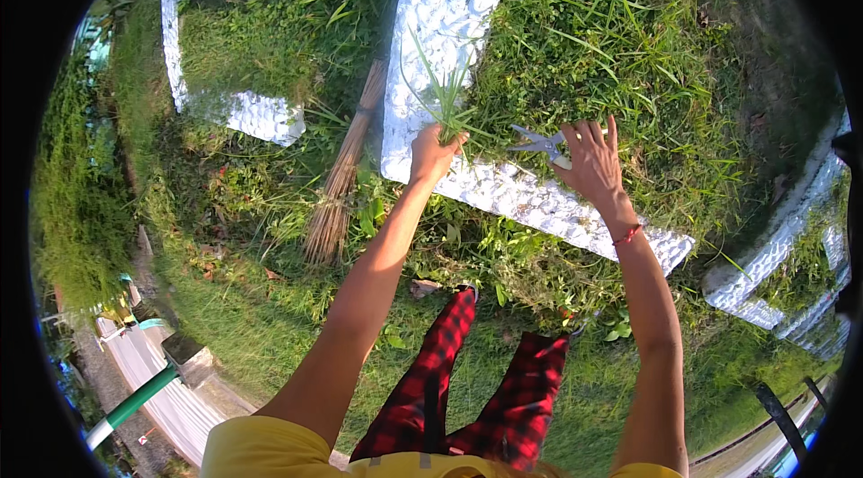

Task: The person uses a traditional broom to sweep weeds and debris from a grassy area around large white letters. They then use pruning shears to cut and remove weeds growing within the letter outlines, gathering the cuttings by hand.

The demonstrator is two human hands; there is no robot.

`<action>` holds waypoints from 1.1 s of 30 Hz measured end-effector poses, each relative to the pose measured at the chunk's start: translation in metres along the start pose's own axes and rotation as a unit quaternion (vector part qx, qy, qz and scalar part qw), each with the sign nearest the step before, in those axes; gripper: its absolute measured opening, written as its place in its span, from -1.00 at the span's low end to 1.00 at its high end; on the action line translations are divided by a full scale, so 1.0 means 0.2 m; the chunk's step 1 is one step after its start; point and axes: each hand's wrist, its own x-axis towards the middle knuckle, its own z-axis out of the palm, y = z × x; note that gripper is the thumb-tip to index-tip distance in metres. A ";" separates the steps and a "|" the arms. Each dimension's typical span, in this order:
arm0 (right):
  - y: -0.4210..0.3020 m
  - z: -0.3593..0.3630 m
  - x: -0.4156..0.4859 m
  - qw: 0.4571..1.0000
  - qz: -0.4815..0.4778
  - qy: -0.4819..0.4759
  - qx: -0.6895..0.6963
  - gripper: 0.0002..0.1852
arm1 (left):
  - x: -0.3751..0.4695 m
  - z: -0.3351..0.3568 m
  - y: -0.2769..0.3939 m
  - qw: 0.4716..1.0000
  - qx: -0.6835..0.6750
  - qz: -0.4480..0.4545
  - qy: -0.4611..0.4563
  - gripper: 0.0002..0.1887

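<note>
My left hand (435, 153) is closed around a tuft of long green grass blades (446, 97), just above the corner of a white-painted stone border (441, 19). To its right, my right hand (594, 157) holds a pair of scissors (539, 143) by the handles, with the blades spread apart and pointing left toward the tuft. Some fingers of that hand are extended. Between the blades there is no grass that I can make out. Below both hands runs the border's front strip (539, 198), with grass clippings on it.
A stick broom (347, 174) leans along the border's left side. Grass and weeds (593, 60) grow inside the border. More white borders stand at left (266, 117) and right (755, 282). A green-and-white pole (135, 400) rises near a concrete block (189, 358) at lower left.
</note>
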 end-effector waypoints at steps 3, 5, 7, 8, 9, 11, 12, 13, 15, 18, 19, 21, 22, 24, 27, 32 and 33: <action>-0.10 -0.03 -0.18 0.967 0.193 -0.051 0.156 -0.38 | -0.06 0.04 -0.19 0.992 -0.122 0.013 -0.032 -0.81; -0.22 -0.04 -0.26 0.826 0.308 -0.153 0.446 -0.44 | -0.11 0.06 -0.25 0.986 -0.164 -0.016 -0.013 -0.83; -0.26 0.04 -0.29 0.579 0.317 -0.327 0.677 -0.50 | -0.16 0.04 -0.19 0.987 -0.149 -0.056 0.026 -0.82; -0.30 0.11 -0.29 0.496 0.351 -0.343 0.716 -0.49 | -0.16 0.04 -0.21 0.985 -0.169 -0.030 0.026 -0.82; -0.37 0.14 -0.24 0.407 0.380 -0.360 0.749 -0.47 | -0.17 0.03 -0.21 0.981 -0.187 -0.029 0.030 -0.82; -0.40 0.28 -0.14 0.370 0.374 -0.311 0.792 -0.48 | -0.20 0.02 -0.18 0.975 -0.221 -0.024 0.031 -0.82; -0.41 0.32 -0.07 0.347 0.369 -0.306 0.806 -0.46 | -0.21 0.02 -0.19 0.975 -0.221 -0.014 0.033 -0.79; -0.41 0.36 -0.02 0.363 0.363 -0.279 0.811 -0.49 | -0.23 0.01 -0.18 0.980 -0.194 -0.023 0.035 -0.77; -0.45 0.41 0.06 0.408 0.348 -0.283 0.795 -0.56 | -0.27 -0.01 -0.18 0.989 -0.139 -0.041 0.040 -0.74; -0.66 0.15 0.02 0.652 0.186 -0.441 0.588 -0.54 | -0.35 -0.17 -0.56 0.994 -0.060 -0.092 0.005 -0.64; -0.65 0.14 -0.06 0.683 0.103 -0.454 0.563 -0.46 | -0.38 -0.20 -0.60 0.981 0.129 -0.146 0.012 -0.68; -0.60 0.13 -0.14 0.748 0.058 -0.495 0.438 -0.43 | -0.42 -0.35 -0.64 0.886 0.380 -0.235 -0.128 -0.62; -0.54 0.11 -0.14 0.751 0.095 -0.485 0.437 -0.43 | -0.46 -0.35 -0.67 0.873 0.412 -0.251 -0.079 -0.53; -0.41 0.09 -0.16 0.660 0.223 -0.463 0.548 -0.43 | -0.48 -0.31 -0.59 0.849 0.475 -0.232 0.001 -0.38; -0.29 0.10 -0.14 0.467 0.337 -0.414 0.705 -0.47 | -0.30 -0.14 -0.42 0.887 0.456 -0.067 0.038 -0.27; -0.29 0.15 -0.22 0.484 0.355 -0.421 0.680 -0.42 | -0.04 0.28 -0.18 0.980 0.166 0.062 0.094 -0.35; -0.33 0.17 -0.23 0.471 0.338 -0.434 0.690 -0.42 | 0.05 0.31 -0.31 0.973 0.162 0.085 0.142 -0.42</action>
